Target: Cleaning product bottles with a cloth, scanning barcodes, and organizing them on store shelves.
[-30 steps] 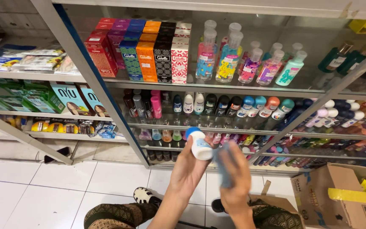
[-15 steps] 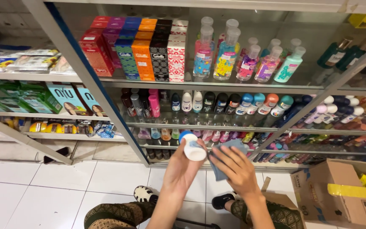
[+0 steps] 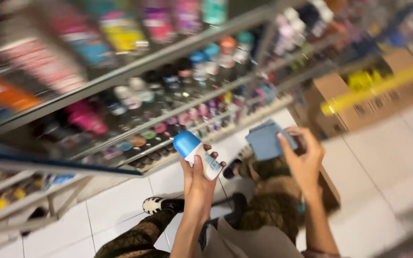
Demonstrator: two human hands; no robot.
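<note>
My left hand (image 3: 198, 179) holds a small white roll-on bottle with a blue cap (image 3: 196, 153), tilted, in front of the lower shelves. My right hand (image 3: 304, 160) holds a folded blue cloth (image 3: 266, 140) a short way to the right of the bottle, apart from it. Both hands are raised above my knees, which are in patterned trousers (image 3: 268, 196). The picture is blurred and tilted.
A metal shelf rack (image 3: 158, 57) full of small bottles and boxes fills the upper left. An open cardboard box (image 3: 359, 102) with yellow tape stands on the white tiled floor (image 3: 383, 162) at the right. A black and white shoe (image 3: 156, 204) shows below.
The view has swung and tilted sharply, blurring the shelves. My right hand with the cloth has moved away from the bottle to the right. My left hand still holds the bottle.
</note>
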